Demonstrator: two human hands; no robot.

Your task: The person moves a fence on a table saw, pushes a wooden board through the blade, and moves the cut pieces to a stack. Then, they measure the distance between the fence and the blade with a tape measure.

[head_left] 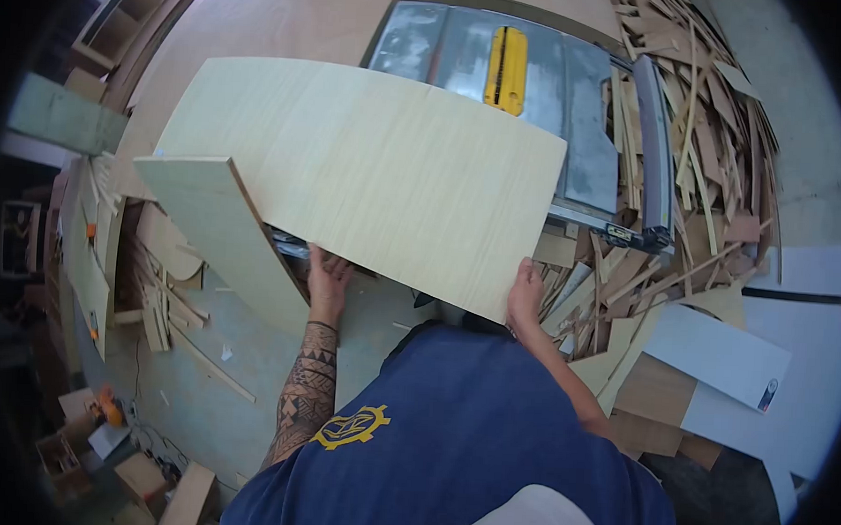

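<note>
A pale wood-grain plywood panel [378, 167] lies across the near part of a table saw [411, 42] and the wooden worktop around it. My left hand [329, 275] is closed on the panel's near edge, with some fingers hidden. At the right near corner, my right hand [526, 291] grips the panel's side edge, its thumb on top and the other fingers partly out of sight. Beyond the panel, the saw's yellow throat plate [507, 71] shows. A second pale panel [225, 226] stands on edge just left of my left hand.
Piles of wood offcuts [698, 134] lie along the saw's right side, next to its fence rail [652, 151]. White boards [717, 355] rest at the right. Scrap strips [160, 307], an orange tool [109, 407] and wooden boxes [63, 458] are at the left.
</note>
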